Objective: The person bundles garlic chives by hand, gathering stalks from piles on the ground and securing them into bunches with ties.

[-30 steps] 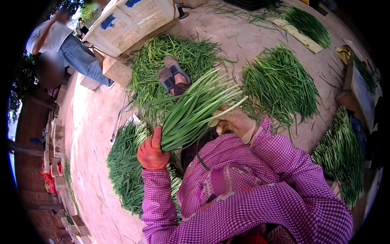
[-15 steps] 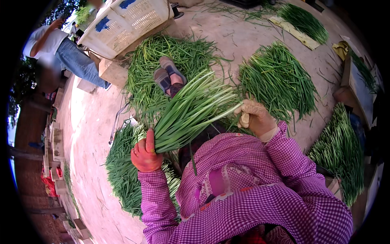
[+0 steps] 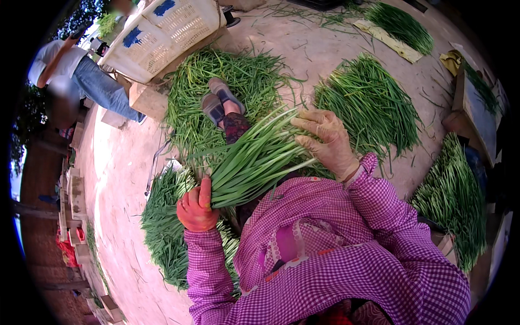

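Observation:
A loose bunch of garlic chives (image 3: 252,162), long green leaves with pale stem ends, lies across above my lap. My left hand (image 3: 197,208), in an orange-red glove, is closed round its leafy end, thumb up along the leaves. My right hand (image 3: 325,142), in a thin cream glove, reaches over the pale stem ends. Its fingers are stretched and apart, their tips at the stems. Below my left hand a heap of chives (image 3: 162,233) lies on the ground, partly covered by my arm.
Loose green leaves (image 3: 189,103) are strewn round my shoes (image 3: 215,103). More chive piles lie to the right (image 3: 368,105), far right (image 3: 455,203) and far back (image 3: 401,27). A white plastic crate (image 3: 162,40) stands back left, near a person (image 3: 100,81) in jeans.
My right hand has risen and moved slightly left onto the pale stem ends, its fingers opening from a pinch on a stem. The left hand keeps its hold, almost unmoved.

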Demonstrator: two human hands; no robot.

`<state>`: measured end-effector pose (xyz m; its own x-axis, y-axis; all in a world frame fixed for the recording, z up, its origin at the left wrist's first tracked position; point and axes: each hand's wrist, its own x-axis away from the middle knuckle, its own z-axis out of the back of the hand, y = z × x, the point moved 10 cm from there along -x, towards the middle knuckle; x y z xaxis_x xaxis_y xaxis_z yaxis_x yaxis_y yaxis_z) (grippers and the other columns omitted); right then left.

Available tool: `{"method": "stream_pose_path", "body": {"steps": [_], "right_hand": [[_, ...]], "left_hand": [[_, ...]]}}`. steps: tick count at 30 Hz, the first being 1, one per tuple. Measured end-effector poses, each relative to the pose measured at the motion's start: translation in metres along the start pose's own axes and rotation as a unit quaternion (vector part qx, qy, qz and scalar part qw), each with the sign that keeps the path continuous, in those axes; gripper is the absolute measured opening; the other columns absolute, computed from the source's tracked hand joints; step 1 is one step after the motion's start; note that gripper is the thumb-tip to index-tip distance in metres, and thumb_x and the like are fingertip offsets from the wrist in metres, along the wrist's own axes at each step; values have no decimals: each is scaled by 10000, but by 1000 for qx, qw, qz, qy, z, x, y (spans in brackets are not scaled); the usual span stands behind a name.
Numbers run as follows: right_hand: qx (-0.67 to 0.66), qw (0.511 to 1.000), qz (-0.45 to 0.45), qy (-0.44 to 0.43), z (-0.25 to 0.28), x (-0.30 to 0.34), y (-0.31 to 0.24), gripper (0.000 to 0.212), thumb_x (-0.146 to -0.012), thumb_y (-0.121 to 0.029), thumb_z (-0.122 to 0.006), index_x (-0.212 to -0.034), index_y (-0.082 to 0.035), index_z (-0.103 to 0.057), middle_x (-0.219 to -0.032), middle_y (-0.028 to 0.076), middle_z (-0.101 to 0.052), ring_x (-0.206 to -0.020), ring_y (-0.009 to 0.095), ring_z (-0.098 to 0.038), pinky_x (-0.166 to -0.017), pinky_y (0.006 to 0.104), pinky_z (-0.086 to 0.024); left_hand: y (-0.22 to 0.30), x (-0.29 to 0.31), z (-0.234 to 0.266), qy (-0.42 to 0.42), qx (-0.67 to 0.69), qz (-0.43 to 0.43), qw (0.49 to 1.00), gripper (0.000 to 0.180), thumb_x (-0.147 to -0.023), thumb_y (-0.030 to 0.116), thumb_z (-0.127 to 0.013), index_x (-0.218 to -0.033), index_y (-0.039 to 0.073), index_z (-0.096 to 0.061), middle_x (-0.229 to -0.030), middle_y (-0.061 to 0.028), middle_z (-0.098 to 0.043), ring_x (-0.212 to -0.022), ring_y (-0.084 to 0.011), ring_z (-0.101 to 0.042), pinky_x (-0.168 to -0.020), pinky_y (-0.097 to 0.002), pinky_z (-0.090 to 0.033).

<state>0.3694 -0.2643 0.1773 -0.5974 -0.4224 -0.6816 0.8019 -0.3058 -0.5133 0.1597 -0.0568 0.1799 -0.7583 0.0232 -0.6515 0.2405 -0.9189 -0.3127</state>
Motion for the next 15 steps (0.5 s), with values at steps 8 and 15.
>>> {"method": "stream_pose_path", "body": {"steps": [8,15], "right_hand": [[-477,831,-284,2,-28,24,47,170,-879,-153,-636,-932,-4,-697,-855,59,-666,-810,158,-614,-769,281,-486],[-548,754,-361,-34,1,42,101,415,-977,-359,-480,-884,5,-658,-936,136,-670,-839,182,-652,-780,323,-535]], "left_hand": [[7,-1,-7,-5,25,-2,1000,523,-657,190,-680,-1172,184,-593,-788,-3,-549,-662,-208,-548,-588,-353,-434],[-28,11,-15,-23,60,129,990,584,-662,168,-725,-1224,170,-567,-772,-36,-566,-691,-269,-581,-609,-388,-470]]}}
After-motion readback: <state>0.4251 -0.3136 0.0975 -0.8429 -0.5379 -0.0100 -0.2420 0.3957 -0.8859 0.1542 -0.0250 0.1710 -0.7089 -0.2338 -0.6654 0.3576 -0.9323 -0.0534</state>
